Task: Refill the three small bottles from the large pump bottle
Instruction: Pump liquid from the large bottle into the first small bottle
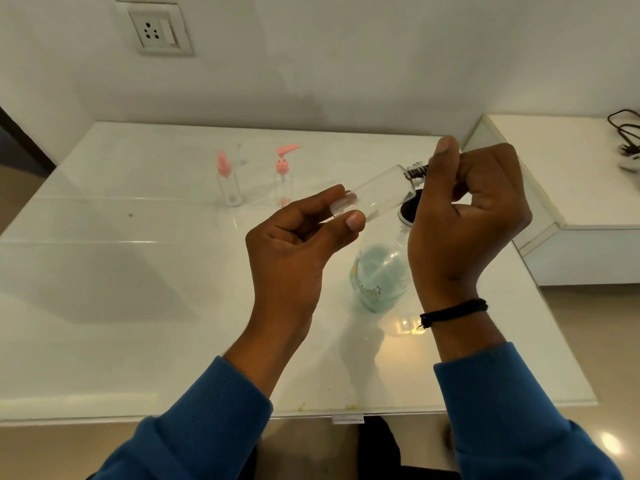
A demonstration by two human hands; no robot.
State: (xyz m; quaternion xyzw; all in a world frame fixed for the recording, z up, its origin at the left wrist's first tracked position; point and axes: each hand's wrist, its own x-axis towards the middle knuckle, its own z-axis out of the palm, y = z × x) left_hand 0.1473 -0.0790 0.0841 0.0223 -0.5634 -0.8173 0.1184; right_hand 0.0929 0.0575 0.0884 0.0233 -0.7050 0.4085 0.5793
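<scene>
Right hand [467, 209] hides the large pump bottle's [379, 275] pump head

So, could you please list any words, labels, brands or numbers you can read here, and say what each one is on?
None can be read.
large pump bottle: dark printed marks on its clear side, too small and blurred to read.
small clear bottle, held in both hands: no print visible.
two pink-topped bottles: no print visible.
wall socket: no lettering visible.
</scene>
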